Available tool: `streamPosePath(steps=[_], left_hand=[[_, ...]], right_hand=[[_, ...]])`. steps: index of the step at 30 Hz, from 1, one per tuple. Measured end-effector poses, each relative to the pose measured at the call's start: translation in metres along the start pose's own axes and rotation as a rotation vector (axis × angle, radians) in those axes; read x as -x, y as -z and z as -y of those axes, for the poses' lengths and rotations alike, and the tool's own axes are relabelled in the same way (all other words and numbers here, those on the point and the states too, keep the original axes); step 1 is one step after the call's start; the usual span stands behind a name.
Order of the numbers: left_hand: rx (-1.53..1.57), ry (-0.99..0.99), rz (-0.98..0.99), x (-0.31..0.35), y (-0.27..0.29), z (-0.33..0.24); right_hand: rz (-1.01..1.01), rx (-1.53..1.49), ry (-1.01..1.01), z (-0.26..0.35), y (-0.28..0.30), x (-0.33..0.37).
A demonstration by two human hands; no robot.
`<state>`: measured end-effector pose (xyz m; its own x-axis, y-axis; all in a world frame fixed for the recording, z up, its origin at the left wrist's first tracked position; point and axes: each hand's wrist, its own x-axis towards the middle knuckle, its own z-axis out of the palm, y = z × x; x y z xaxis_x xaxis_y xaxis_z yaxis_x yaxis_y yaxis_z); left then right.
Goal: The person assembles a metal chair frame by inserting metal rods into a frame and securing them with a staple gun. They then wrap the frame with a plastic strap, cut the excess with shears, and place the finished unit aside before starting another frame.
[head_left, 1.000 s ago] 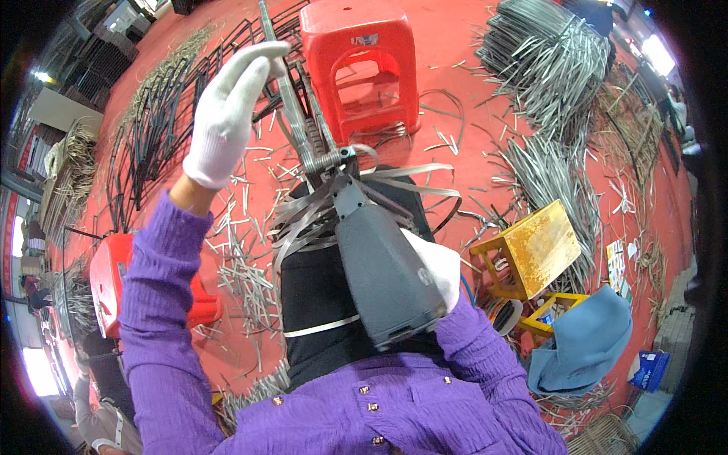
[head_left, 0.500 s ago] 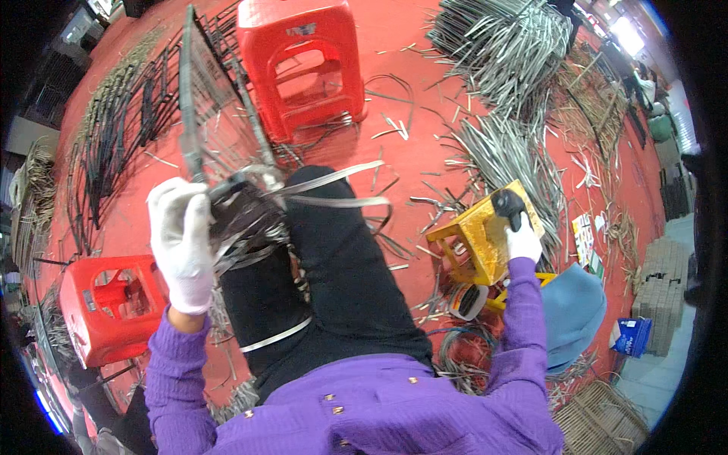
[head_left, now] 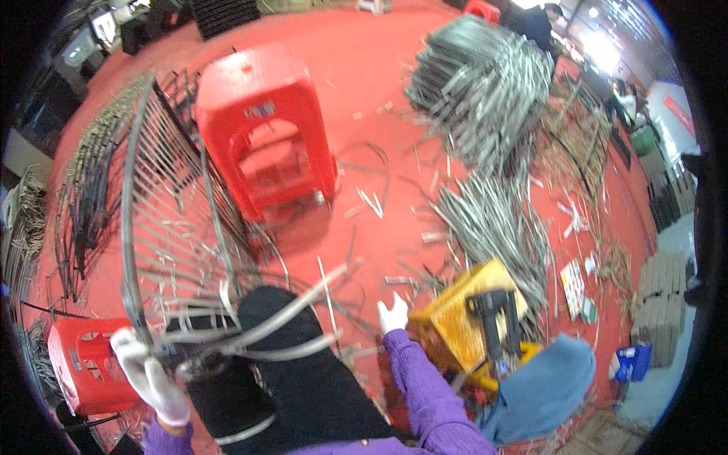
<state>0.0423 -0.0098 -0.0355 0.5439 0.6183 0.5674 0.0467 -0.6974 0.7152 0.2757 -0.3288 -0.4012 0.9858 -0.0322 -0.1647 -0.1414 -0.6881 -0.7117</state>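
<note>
Slatted frame (head_left: 129,216): left hand (head_left: 152,375) curled round its near corner; right hand (head_left: 393,315) half-open, empty, over red floor (head_left: 364,83) beside yellow stool (head_left: 451,318).

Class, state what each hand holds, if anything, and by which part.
The left hand holds the slatted frame by its near left corner; the right hand apparently holds nothing.

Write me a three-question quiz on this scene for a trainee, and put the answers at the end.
1. True or false: the black tool is on the yellow stool.
2. Multiple choice: what does the left grip hold?
A) a blue cloth
B) the slatted frame
C) a red stool
3. Fill in the blank: the right grip holds ____.

Key: 1. True. 2. B. 3. Nothing.
</note>
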Motion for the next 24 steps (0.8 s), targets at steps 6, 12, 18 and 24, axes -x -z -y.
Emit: streamPosePath(steps=[6,12,18,24], left_hand=[[-0.003,0.059,-0.116,0.013,-0.001,0.009],[0.245,0.129,-0.331,0.019,-0.020,0.024],[0.275,0.296,-0.340,0.020,-0.008,0.027],[0.591,0.626,-0.497,0.022,-0.007,0.017]], right_hand=[[-0.156,0.154,-0.931,-0.049,-0.055,-0.095],[-0.180,0.206,-1.244,-0.044,-0.080,-0.126],[-0.175,0.159,-1.275,-0.070,-0.084,-0.132],[0.390,0.564,-0.790,-0.088,-0.076,-0.118]])
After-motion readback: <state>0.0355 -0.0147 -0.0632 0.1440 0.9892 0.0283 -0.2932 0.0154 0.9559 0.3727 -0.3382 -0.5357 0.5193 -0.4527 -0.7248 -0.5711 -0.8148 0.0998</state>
